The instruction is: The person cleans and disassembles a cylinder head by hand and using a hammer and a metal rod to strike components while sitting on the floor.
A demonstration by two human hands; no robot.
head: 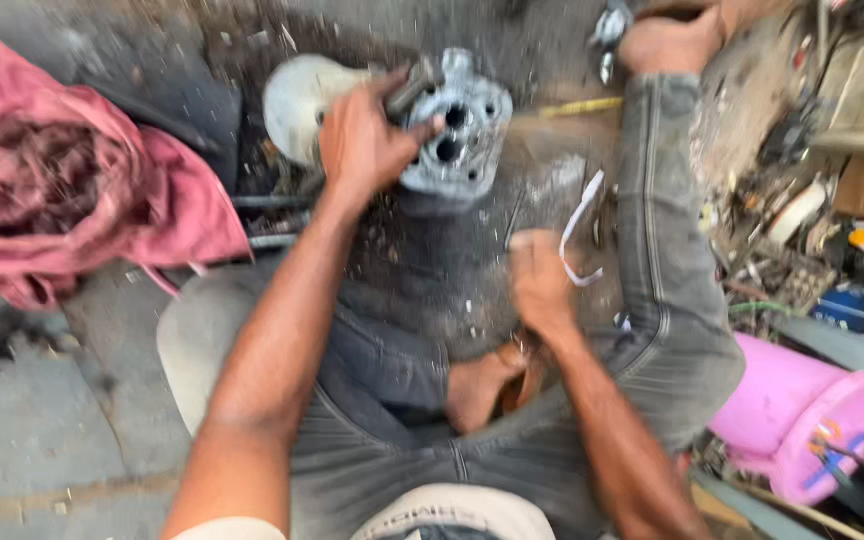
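Observation:
A grey metal engine part [462, 140] with round holes lies on the dirty ground in front of me. My left hand [364, 140] grips a dark cylindrical tool [410, 88] pressed against the top left of that part. My right hand [540, 282] is blurred, closed in a loose fist just below and to the right of the part, beside a white strip [580, 230]; whether it holds anything I cannot tell. I sit on the ground with legs in grey trousers [664, 250]; one bare foot [667, 42] rests at the top, the other [482, 385] is tucked under.
A red cloth [72, 170] is heaped at the left. A whitish round object [297, 95] lies behind the part. A pink bucket [802, 415] lies tipped at the lower right. Cluttered parts, boxes and containers [832, 200] fill the right side. A yellow stick [582, 105] lies near the part.

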